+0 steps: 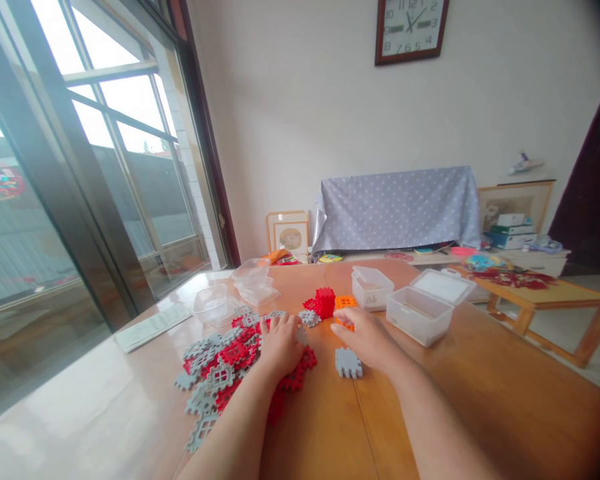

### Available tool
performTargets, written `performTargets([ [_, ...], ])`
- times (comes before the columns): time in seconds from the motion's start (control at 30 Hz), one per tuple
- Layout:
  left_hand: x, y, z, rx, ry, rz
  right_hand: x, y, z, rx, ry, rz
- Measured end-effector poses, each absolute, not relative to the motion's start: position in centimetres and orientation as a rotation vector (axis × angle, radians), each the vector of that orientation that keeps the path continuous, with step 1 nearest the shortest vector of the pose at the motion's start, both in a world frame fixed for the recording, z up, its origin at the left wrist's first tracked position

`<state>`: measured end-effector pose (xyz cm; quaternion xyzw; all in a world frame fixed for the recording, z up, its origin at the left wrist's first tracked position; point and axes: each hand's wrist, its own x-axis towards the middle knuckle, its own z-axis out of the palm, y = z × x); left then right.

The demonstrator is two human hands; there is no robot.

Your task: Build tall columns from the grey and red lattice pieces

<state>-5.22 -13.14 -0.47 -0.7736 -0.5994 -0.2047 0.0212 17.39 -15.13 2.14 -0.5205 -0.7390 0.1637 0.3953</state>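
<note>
Red and grey interlocking plastic pieces (221, 377) lie in a loose heap on the wooden table. On the heap's right side rests my left hand (281, 341), its fingers bent down over the pieces; whether it grips one is hidden. My right hand (357, 330) is beside the orange pieces (345, 303), thumb and fingers apart, with nothing visible between them. Just left of the orange pieces stands a red stack (325, 303). Nearer to me, below the right hand, is a grey stack (349, 363).
Two clear plastic boxes, one small (373, 291) and one larger with its lid open (420, 317), stand at the right. Clear containers (211, 303) and a printed sheet (153, 327) lie at the left. A low wooden table (565, 300) is beyond the right edge.
</note>
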Motion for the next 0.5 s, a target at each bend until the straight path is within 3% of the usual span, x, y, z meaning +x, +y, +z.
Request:
performTargets([
  [0.23, -5.6, -13.0, 0.7, -2.514, -1.711, -1.177, 16.7, -15.3, 2.3, -1.262, -1.83, 0.412],
  [0.4, -4.9, -13.4, 1.2, -2.843, -1.638, -2.137, 15.9, -15.7, 2.3, -1.197, -1.809, 0.471],
  [0.5, -4.3, -14.4, 2.0, -2.987, -1.593, -2.523, 15.3, -15.9, 2.3, -1.146, -1.807, 0.642],
])
